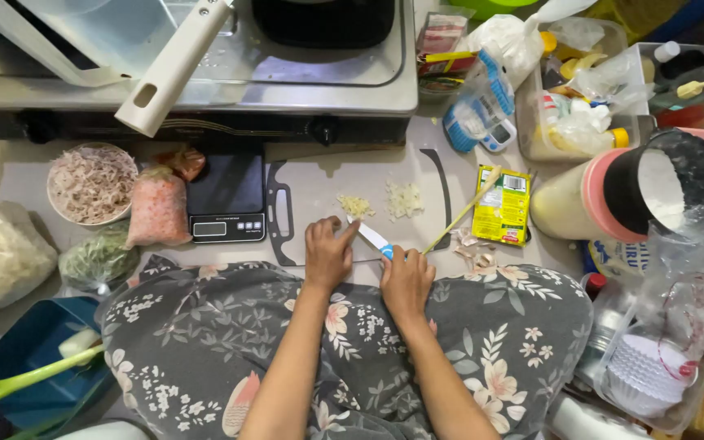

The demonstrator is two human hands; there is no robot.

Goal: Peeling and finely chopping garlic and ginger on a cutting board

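The right hand [406,279] grips the blue handle of a knife [373,237]. The left hand [327,251] presses its fingers on the white blade. The knife lies on a clear cutting board [319,183], near two small piles of chopped garlic [403,198].

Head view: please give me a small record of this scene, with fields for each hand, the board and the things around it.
left hand: fingers pressed on the knife blade
right hand: shut on the knife handle
knife: white blade, blue handle, on the board
board: pale, two piles of chopped garlic
left of board: black scale, pink bag, bowl
right of board: yellow packet, garlic skins
behind: stove
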